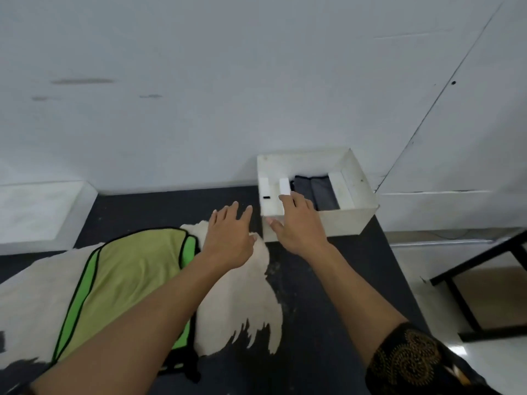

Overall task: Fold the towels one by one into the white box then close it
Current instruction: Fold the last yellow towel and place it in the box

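The open white box [342, 220] stands against the wall at the back of the dark table. A grey folded towel [316, 192] lies inside it. My right hand [299, 223] hovers over the box's front left corner with fingers spread, holding nothing. My left hand [228, 238] is just left of the box, fingers straight, above the cream furry cloth [245, 303]. A green towel [131, 275] with brighter green edges and black trim lies flat on that cloth, partly under my left forearm.
White flaps [275, 195] fold into the box's left side. A white block [37, 209] sits at the back left. The table's right edge drops to the floor, where a black frame [473, 286] stands. The wall rises right behind the box.
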Motion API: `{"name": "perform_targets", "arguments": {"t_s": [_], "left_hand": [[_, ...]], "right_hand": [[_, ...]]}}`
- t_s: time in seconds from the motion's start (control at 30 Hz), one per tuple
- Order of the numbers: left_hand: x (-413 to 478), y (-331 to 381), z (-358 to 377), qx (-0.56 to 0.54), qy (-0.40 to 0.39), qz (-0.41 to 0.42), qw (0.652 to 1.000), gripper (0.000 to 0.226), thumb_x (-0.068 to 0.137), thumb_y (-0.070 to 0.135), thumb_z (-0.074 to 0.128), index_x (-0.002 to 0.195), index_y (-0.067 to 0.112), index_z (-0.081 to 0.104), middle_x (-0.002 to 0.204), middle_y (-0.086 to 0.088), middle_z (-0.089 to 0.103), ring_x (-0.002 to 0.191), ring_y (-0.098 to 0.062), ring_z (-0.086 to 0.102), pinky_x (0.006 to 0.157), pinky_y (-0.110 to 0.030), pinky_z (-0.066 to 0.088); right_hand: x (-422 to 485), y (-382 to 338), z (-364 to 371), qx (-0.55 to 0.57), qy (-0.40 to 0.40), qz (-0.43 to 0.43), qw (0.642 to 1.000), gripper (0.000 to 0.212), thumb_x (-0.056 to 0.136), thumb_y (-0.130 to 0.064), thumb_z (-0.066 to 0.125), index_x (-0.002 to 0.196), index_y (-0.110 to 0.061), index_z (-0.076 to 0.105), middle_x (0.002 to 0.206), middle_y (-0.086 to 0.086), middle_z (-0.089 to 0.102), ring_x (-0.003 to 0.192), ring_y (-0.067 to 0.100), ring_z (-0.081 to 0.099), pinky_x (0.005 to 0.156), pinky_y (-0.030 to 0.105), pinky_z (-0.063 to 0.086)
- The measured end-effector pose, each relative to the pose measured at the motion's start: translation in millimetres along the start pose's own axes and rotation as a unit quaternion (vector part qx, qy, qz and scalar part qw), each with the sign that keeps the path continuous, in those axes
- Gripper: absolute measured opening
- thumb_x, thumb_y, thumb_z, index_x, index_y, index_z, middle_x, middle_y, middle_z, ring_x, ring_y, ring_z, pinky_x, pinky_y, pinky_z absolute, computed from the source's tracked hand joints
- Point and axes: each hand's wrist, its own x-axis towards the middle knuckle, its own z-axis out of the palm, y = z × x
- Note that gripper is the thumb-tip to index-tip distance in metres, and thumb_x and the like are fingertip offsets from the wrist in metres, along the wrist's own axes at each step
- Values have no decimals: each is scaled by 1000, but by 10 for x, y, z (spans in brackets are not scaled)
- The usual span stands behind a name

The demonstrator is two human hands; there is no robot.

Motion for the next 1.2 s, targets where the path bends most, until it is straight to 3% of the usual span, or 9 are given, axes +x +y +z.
{"name": "perform_targets", "arguments": {"t_s": [0.17,0.3,0.7,0.9,0.97,1.07,1.2], "left_hand": [[-785,-801,13,6,2,-13,1000,70,97,45,46,154,24,14,162,-12,12,148,-31,14,119,-45,13],[-1272,-1329,116,-4,2,-41,999,67,95,44,49,153,25,21,159,-9,19,145,-29,20,117,-42,16],[-2000,-2384,646,-43,-55,-110,991,70,96,43,48,155,30,14,162,-7,13,146,-29,18,117,-43,19],[-2256,-2714,1047,-33,-212,-103,971,66,97,44,46,154,34,14,163,-4,4,148,-30,9,119,-48,17],[-2373,-2793,1172,-26,-234,-93,967,69,97,42,47,154,37,8,164,-2,-5,149,-30,3,119,-50,15],[-2469,-2832,1244,-27,-205,-92,974,69,98,34,48,154,38,9,164,-1,-5,149,-29,2,118,-50,17],[-2558,-2809,1316,-33,-136,-99,985,63,94,21,51,151,36,27,161,-5,16,145,-32,18,112,-47,33]], "right_hand": [[-618,-749,522,25,20,21,999,60,93,-48,56,141,-18,40,148,8,37,133,30,36,108,46,36],[-971,-1186,907,32,-10,35,999,61,93,-47,56,143,-19,36,154,7,29,141,29,26,112,46,31],[-1344,-1951,1630,-32,-89,-33,995,55,94,-42,55,139,-16,39,148,8,32,132,29,34,104,43,35],[-1529,-1935,2112,-77,-205,-57,974,42,94,-32,54,131,-14,48,134,6,48,119,28,44,95,42,40],[-1611,-1873,2216,-105,-206,-76,970,36,94,-31,53,125,-14,52,129,5,47,118,27,43,95,42,41],[-1601,-1838,2283,-124,-189,-94,969,35,91,-27,56,123,-15,55,127,4,46,117,27,43,96,41,41],[-1570,-1850,2313,-136,-177,-98,970,36,89,-22,60,124,-17,56,126,3,48,116,25,44,95,39,41]]}}
